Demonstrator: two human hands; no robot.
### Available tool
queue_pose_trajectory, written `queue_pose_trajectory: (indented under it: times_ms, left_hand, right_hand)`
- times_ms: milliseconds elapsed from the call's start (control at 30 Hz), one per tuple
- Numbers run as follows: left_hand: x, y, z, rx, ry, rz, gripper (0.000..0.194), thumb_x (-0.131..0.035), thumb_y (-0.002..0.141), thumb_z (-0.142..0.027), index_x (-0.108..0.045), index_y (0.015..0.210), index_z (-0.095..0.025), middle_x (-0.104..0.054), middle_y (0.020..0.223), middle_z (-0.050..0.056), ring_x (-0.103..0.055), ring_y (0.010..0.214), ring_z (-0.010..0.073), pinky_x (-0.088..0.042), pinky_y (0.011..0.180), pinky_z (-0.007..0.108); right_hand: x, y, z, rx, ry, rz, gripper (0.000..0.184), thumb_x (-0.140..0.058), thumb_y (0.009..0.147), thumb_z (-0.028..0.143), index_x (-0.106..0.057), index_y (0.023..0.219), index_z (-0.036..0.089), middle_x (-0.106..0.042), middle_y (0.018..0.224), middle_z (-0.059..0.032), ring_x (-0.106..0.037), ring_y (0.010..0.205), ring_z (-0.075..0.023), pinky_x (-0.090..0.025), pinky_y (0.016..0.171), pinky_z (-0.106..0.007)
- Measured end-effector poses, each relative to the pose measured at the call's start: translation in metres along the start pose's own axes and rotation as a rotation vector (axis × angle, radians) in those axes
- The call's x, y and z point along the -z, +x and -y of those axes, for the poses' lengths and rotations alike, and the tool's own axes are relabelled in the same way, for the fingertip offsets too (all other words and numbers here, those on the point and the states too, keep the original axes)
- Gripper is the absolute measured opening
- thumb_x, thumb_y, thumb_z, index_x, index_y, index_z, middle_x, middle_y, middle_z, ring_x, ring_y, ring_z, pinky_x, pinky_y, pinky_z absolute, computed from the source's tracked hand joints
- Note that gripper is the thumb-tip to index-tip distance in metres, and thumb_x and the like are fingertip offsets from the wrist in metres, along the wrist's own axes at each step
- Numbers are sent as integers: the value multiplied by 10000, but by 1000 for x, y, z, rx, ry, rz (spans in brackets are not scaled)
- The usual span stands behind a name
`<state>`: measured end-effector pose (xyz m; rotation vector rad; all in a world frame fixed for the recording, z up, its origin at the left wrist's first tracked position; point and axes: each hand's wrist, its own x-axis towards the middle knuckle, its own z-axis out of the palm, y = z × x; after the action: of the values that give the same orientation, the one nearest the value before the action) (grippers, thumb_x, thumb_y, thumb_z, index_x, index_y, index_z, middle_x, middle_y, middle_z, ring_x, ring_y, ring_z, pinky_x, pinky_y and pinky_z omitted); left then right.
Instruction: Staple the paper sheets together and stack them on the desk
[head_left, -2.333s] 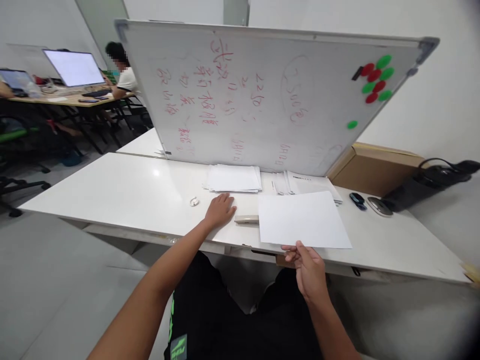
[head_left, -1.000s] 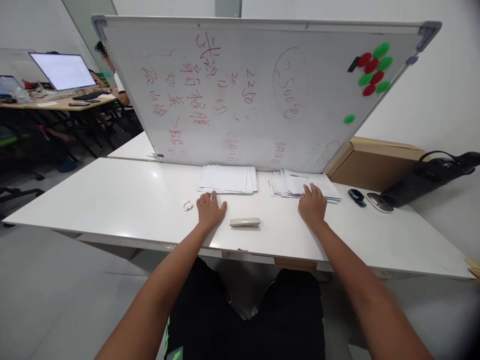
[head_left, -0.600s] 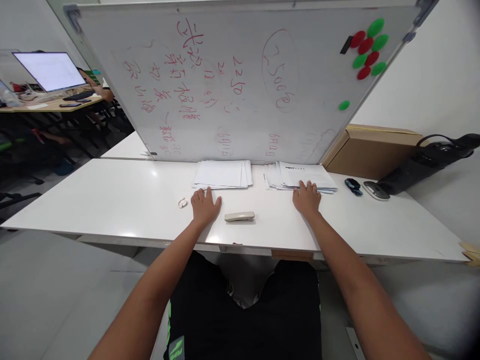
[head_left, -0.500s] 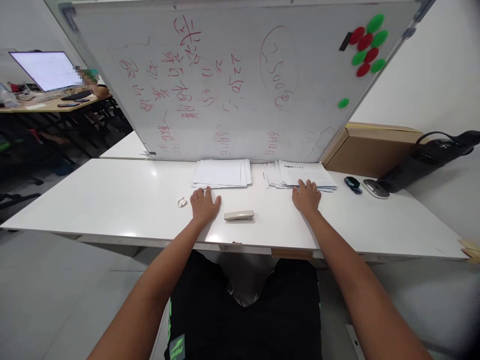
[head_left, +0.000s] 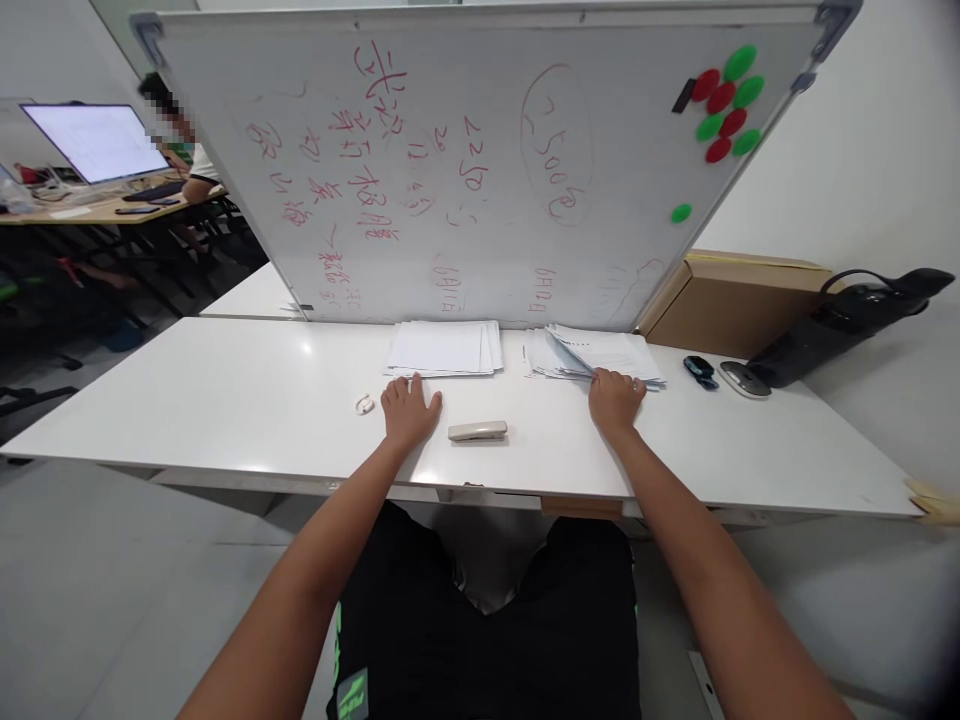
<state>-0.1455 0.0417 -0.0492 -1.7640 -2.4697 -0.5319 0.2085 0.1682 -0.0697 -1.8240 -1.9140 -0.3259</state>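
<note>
"While the left hand (head_left: 409,415) lies spread on the white desk (head_left: 225,400), fingertips at the near edge of the left-hand paper stack (head_left: 442,345), what is the right hand (head_left: 615,400) doing?"

"Its curled fingers pinch the near edge of the top sheet (head_left: 611,350), on the right-hand paper stack (head_left: 538,350); one left corner curls up; whether several leaves are caught, I cannot tell."

"So which step is that?"

"Picking up paper, I would judge; the next move calls for a sure grip and a lift clear of the leaves beneath; the beige stapler (head_left: 478,431) lies between the hands, apart from both."
</note>
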Motion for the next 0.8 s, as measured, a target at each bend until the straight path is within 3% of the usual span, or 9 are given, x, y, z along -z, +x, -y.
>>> queue_pose_trajectory:
  times_ms: [333,467,600,800]
  left_hand:
    - [-3,1,3,0,17,-16,675,-332,893,-558,-379,1406,-123,-410,1367,210,-312,1294,365,-225,1064,512]
    - [-1,0,1,12,-2,-6,680,-345,890,-544,-374,1408,-105,-402,1368,218,-304,1294,368,-206,1064,508]
    - [1,0,-1,17,-9,-8,676,-365,885,-538,-382,1403,-103,-408,1363,218,-307,1289,367,-196,1064,503]
    - [-1,1,1,9,-7,-22,664,-367,886,-533,-393,1397,-110,-418,1350,216,-324,1278,364,-208,1061,505]
  right_hand:
    - [0,2,0,-59,21,-42,319,-335,932,254,-625,937,120,-676,799,-124,-550,817,-238,-253,927,-391]
    - [6,2,2,-46,5,-13,307,-360,926,272,-623,879,122,-656,737,-123,-540,767,-243,-281,836,-377]
    - [10,2,3,-59,-45,23,339,-371,930,316,-626,857,105,-654,763,-156,-539,758,-248,-281,736,-349]
    - [12,1,3,-87,-56,33,365,-351,946,338,-620,911,93,-656,776,-163,-563,771,-256,-290,711,-344]
